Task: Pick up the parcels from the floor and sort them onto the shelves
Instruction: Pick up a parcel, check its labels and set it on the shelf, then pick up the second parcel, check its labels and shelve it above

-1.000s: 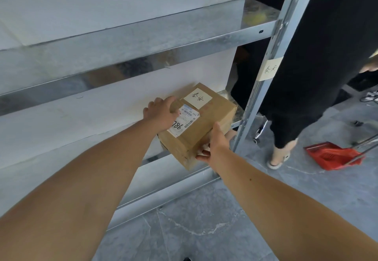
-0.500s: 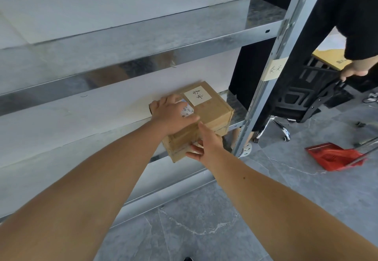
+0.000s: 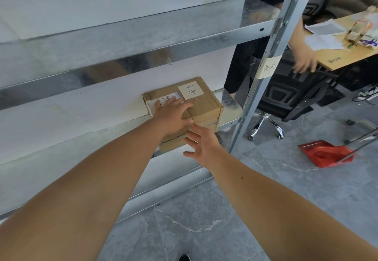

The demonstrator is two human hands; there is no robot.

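- The box [image 3: 204, 107], on the shelf [image 3: 230, 107] beside the post [image 3: 266, 76] at 3 o'clock, seems to overhang the lip; a fall is risked if it is released early.
- The left hand [image 3: 173, 113] is laid flat on top, fingers straight; the right hand [image 3: 202, 146] is held with fingers spread at its 6 o'clock face.
- A handwritten white label [image 3: 191, 89] is borne on brown taped cardboard.

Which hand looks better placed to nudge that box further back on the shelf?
Probably the right hand: it is open with fingers spread at the box's front side, so it can push straight back. The left hand lies flat on the box's top, which suits steadying more than pushing.
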